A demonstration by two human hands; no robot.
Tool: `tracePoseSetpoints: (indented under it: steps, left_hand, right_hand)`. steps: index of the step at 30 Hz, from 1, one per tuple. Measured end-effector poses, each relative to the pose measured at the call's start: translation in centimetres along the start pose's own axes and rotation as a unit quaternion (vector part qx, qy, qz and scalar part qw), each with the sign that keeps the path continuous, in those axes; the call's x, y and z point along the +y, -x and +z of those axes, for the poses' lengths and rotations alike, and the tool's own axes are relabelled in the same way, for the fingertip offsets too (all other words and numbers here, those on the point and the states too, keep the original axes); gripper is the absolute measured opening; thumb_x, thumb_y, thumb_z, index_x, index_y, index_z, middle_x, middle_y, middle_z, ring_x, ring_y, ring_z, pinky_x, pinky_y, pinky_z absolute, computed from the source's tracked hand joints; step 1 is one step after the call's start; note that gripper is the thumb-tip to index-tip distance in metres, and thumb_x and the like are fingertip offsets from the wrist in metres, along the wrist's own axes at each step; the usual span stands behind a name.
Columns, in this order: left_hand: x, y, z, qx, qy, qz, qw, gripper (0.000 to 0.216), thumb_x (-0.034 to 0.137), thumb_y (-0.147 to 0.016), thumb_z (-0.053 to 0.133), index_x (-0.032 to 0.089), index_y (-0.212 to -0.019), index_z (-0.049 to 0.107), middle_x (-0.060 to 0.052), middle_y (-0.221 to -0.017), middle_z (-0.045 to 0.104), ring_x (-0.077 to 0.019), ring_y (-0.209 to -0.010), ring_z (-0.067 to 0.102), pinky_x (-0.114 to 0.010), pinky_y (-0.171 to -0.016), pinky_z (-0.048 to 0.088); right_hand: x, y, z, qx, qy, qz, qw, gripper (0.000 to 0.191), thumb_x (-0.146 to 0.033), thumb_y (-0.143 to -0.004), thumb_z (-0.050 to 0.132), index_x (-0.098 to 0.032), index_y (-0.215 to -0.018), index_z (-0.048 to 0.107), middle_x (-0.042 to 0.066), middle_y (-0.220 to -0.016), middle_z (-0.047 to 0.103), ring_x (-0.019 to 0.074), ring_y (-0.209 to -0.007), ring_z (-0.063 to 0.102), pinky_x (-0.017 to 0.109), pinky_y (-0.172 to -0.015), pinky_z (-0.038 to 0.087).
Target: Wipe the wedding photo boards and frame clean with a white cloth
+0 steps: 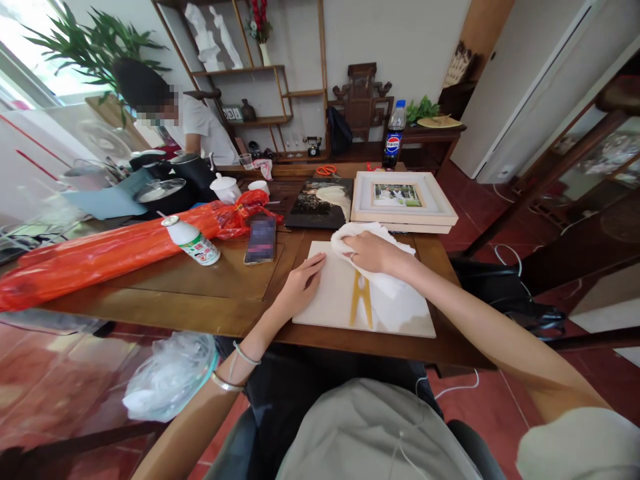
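Observation:
A pale flat board lies on the wooden table in front of me. My left hand rests on its left edge, fingers stretched out and nothing held. With my right hand I press a bunched white cloth onto the board's upper part; some fingers are hidden in its folds. More white material spreads over the board's right side, and I cannot tell whether it joins the cloth. Just below my right hand is a yellow A-shaped piece.
Behind the board are a white frame with a photo, a dark picture panel, orange-handled scissors and a cola bottle. Leftward lie a phone, a white bottle and a red-wrapped bundle. Another person sits far left.

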State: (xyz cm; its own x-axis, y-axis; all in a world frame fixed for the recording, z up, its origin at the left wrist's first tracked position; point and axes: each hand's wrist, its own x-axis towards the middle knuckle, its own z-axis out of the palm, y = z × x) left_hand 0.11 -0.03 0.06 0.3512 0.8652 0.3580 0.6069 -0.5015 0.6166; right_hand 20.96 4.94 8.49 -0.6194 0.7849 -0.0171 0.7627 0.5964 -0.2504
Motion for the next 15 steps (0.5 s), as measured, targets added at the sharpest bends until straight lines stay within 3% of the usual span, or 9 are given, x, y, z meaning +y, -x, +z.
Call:
tracePoseSetpoints:
  steps: [3,6,8,12,15]
  left_hand:
    - [0.0,0.0,0.0,-0.004,-0.006,0.000,1.000,0.042,0.025,-0.093,0.037,0.017,-0.128,0.058,-0.009,-0.140,0.051,-0.0223,-0.132,0.044,-0.043,-0.113,0.032]
    - [0.0,-0.1,0.0,-0.004,-0.004,-0.001,1.000,0.042,0.025,-0.093,0.036,0.015,-0.128,0.058,-0.010,-0.139,0.051,-0.0227,-0.132,0.044,-0.042,-0.112,0.033]
    - [0.0,-0.1,0.0,-0.002,0.000,-0.002,1.000,0.043,0.025,-0.093,0.036,0.013,-0.128,0.058,-0.011,-0.139,0.052,-0.0229,-0.132,0.044,-0.041,-0.112,0.034]
    - [0.0,0.0,-0.1,-0.007,0.015,0.001,1.000,0.040,0.025,-0.093,0.038,0.017,-0.124,0.061,-0.010,-0.139,0.052,-0.0237,-0.132,0.044,-0.041,-0.112,0.035]
    - [-0.3,0.0,-0.1,-0.009,0.029,0.007,1.000,0.038,0.025,-0.092,0.040,0.017,-0.122,0.063,-0.010,-0.139,0.052,-0.0250,-0.131,0.045,-0.042,-0.111,0.036]
  right_hand:
    - [-0.3,1.8,1.5,0.032,0.054,-0.007,0.998,0.033,-0.018,-0.085,0.048,-0.011,-0.113,0.063,0.021,-0.119,0.061,0.0400,-0.118,0.048,0.052,-0.093,0.040]
    - [-2.7,3.5,3.7,0.055,0.128,-0.020,0.990,0.034,-0.016,-0.084,0.053,-0.011,-0.116,0.065,0.023,-0.141,0.045,0.0438,-0.133,0.033,0.062,-0.103,0.028]
    - [-5.4,5.2,5.1,0.055,0.153,-0.017,0.986,0.032,-0.016,-0.086,0.050,-0.010,-0.113,0.067,0.025,-0.141,0.045,0.0437,-0.132,0.036,0.061,-0.103,0.031]
    - [-11.0,9.1,6.7,0.069,0.185,-0.076,0.977,0.032,-0.021,-0.090,0.046,-0.008,-0.101,0.072,0.026,-0.132,0.054,0.0439,-0.123,0.048,0.060,-0.098,0.039]
    - [-12.1,10.0,6.6,0.059,0.163,-0.141,0.975,0.025,-0.021,-0.086,0.052,-0.012,-0.094,0.074,0.024,-0.130,0.056,0.0434,-0.121,0.050,0.058,-0.098,0.039]
